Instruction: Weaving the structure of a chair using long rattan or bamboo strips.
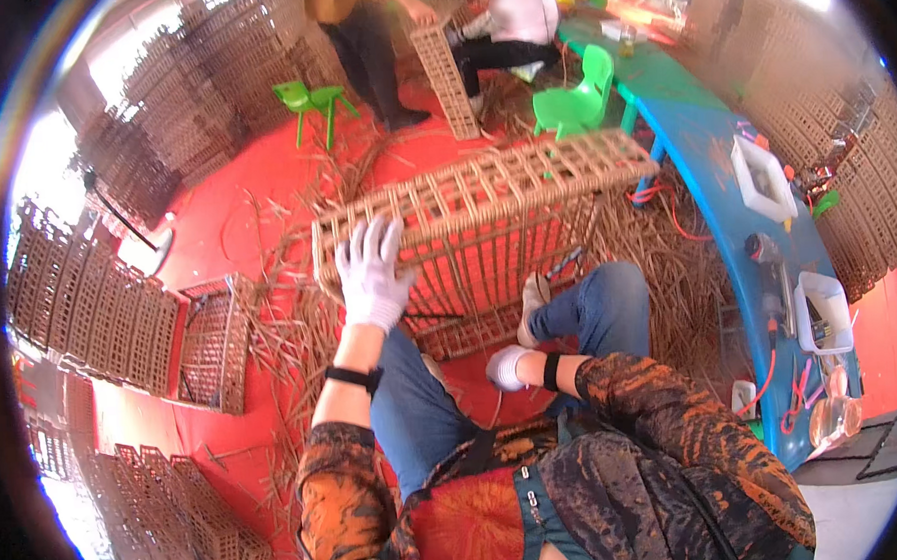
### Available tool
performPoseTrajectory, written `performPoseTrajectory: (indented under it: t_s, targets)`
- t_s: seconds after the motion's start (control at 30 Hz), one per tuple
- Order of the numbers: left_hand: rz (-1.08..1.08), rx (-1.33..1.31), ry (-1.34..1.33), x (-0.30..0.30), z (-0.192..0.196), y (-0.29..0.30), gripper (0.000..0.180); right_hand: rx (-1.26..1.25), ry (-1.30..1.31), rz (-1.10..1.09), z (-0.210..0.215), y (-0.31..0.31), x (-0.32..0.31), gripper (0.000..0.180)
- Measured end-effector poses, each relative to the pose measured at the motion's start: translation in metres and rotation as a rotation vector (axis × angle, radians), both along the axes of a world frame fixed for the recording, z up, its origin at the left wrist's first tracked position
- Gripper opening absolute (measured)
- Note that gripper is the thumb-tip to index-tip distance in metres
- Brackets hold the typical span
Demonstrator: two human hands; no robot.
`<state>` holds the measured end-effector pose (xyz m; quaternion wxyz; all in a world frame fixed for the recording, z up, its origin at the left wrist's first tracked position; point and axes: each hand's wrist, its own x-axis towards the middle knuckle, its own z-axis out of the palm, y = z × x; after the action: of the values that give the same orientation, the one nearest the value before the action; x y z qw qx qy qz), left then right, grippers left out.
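Note:
A wicker basket (485, 193) of woven tan strips stands on its side in front of my legs, its open lattice facing me. My left hand (373, 268), in a white glove, rests on the basket's left corner with fingers stretched and slightly apart. Between my knees, low by my shoe, is my right hand (509, 367), also gloved. Its fingers look curled in; what they hold, if anything, is hidden. A thin dark rod (435, 316) shows beside the basket's lower left part.
Loose brown strips (668, 270) litter the red floor. At right, a blue table (710, 183) carries a power drill (769, 276) and white trays (761, 178). Stacked baskets (100, 315) stand at left. Two people are ahead, one's hand on another basket (445, 80), near green chairs (581, 94).

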<state>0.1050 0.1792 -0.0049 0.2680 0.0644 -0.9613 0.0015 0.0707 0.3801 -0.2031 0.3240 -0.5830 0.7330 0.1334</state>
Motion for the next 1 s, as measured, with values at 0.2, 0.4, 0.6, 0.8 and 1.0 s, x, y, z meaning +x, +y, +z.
performPoseTrajectory:
  t_s: [0.2,0.4,0.6,0.8,1.0]
  targets:
    - [0.027,-0.043,0.018,-0.066,-0.013,-0.05,0.067,0.064,0.092,-0.012,0.0,0.003,0.012,0.02]
    - [0.047,-0.068,0.036,-0.098,-0.023,-0.078,0.058,0.097,0.083,-0.055,0.0,-0.008,0.014,0.019]
    - [0.087,-0.2,0.069,-0.104,-0.013,-0.08,0.057,0.14,0.072,-0.059,0.005,-0.022,0.014,0.017]
    - [0.015,0.07,-0.084,-0.116,0.003,-0.09,0.061,-0.092,-0.013,-0.232,0.007,-0.022,0.005,0.019]
    - [0.021,0.026,-0.073,-0.158,-0.003,-0.113,0.06,-0.1,-0.13,-0.293,0.0,-0.023,-0.008,0.022]
